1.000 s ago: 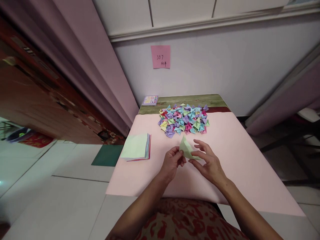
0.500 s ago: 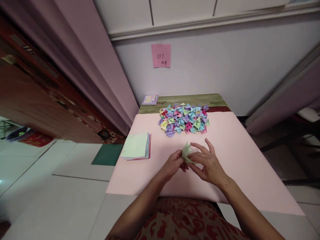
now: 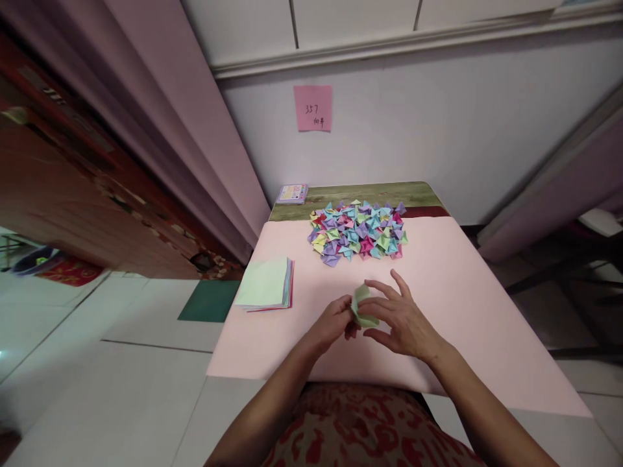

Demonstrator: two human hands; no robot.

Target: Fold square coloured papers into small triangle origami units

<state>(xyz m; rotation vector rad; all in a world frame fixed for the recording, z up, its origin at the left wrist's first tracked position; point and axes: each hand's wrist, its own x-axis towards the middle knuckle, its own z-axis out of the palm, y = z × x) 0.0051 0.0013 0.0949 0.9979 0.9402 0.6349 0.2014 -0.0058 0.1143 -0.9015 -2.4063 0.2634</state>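
A partly folded light green origami paper (image 3: 361, 305) is held above the pink table cover, its edges raised in a cup shape. My left hand (image 3: 337, 319) pinches it at its left side between thumb and fingers. My right hand (image 3: 402, 319) comes in from the right with fingers spread; a middle finger reaches to the paper's inner face, and whether it presses there I cannot tell. Beyond both hands lies a heap of small folded paper pieces (image 3: 360, 232) in many colours. A stack of square paper (image 3: 265, 283), light green on top, sits to the left.
The pink cover (image 3: 457, 305) spreads over the table, with a green wood-look strip (image 3: 374, 193) at the back. A pack of printed cards (image 3: 293, 193) lies at the far left corner. A pink note (image 3: 313, 108) is stuck on the wall. Curtains hang at both sides.
The green paper has tipped and shifted slightly left, showing a flatter face. My right hand's fingers have spread a little and moved left. The left hand keeps its pinch.
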